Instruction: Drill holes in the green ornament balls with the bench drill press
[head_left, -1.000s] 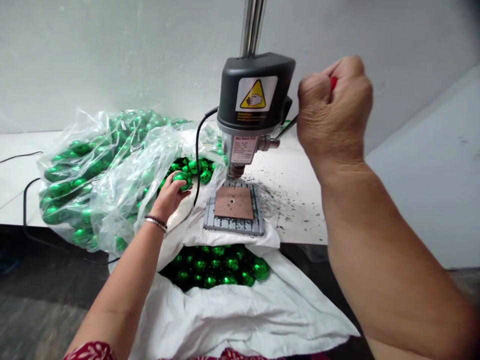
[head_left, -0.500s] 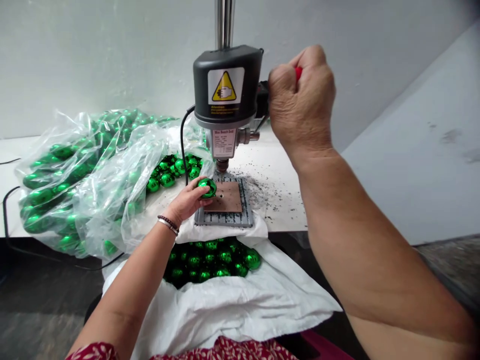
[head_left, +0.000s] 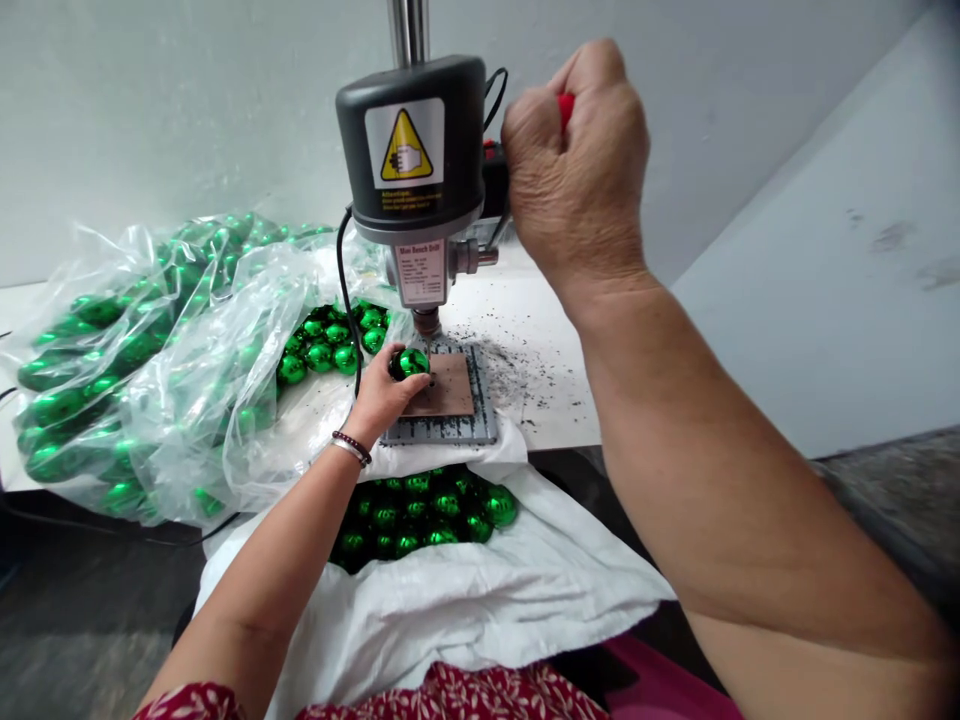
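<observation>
My left hand (head_left: 388,393) is closed on a shiny green bauble (head_left: 410,364). It holds the bauble just above the brown board (head_left: 454,390), at the left of the drill bit. That board lies on the grey slotted base (head_left: 484,425) of a mini bench drill (head_left: 411,150). My right hand (head_left: 581,170) is wrapped round the red-ended feed lever (head_left: 565,108) at the drill's right side; most of the lever is hidden by the fist. Whether the bit touches the bauble, I cannot tell.
A clear plastic bag (head_left: 202,350) full of green baubles spreads over the left of the white table (head_left: 555,400). More baubles (head_left: 420,515) lie in a white sack (head_left: 480,610) below the table edge. Dark shavings (head_left: 517,365) litter the right of the base. A black cord (head_left: 341,270) hangs beside the drill.
The bauble in my left hand has turned and come closer to the drill bit. My right hand stays on the lever. The whole view has shifted, with the drill now further left.
</observation>
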